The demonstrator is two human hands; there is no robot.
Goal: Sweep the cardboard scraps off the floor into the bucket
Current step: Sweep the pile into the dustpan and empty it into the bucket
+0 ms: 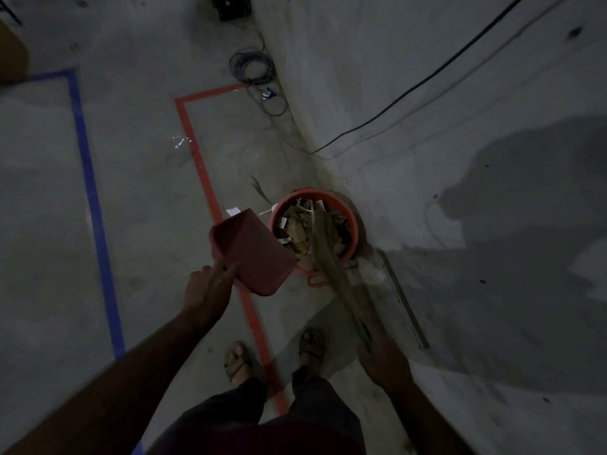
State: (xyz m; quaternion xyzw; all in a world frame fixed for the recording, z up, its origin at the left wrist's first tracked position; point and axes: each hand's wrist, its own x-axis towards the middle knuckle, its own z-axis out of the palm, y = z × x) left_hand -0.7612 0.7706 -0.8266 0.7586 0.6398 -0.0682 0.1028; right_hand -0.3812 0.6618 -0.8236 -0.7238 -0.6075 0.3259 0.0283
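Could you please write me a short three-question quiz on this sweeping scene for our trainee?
1. True or false: the bucket already holds scraps.
2. What does the left hand hold? A) a coil of cable B) the dustpan C) a sheet of paper
3. Fill in: the right hand holds the ____, whose bristles reach over the bucket.

Key:
1. True.
2. B; the dustpan is tilted beside the bucket rim.
3. Broom.

Bucket (348, 221) mouth crowded: broom (331, 264) across, dustpan (253, 254) overlapping left rim.
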